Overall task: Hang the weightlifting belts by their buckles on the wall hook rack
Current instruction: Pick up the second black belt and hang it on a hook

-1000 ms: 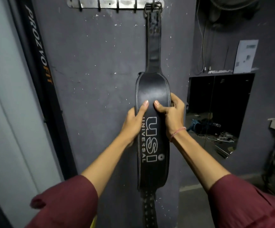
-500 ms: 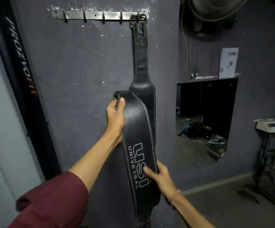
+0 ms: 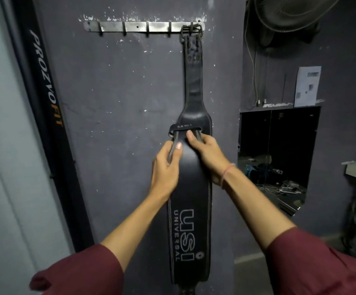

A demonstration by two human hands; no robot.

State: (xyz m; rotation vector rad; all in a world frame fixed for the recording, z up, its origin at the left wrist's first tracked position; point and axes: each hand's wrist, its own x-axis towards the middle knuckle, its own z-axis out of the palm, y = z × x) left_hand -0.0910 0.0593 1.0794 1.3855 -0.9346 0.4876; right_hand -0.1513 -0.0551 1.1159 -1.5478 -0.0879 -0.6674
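Pitted wall [image 3: 113, 99], leather belt [image 3: 189, 209] (stitched)

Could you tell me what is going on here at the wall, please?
A person is hanging weightlifting belts on a metal hook rack fixed to the wall. One black belt already hangs by its buckle from the rack's right end. The left hand and right hand both grip the top of a second belt, printed USI Universal, held in front of the hanging one. The other hooks are bare.
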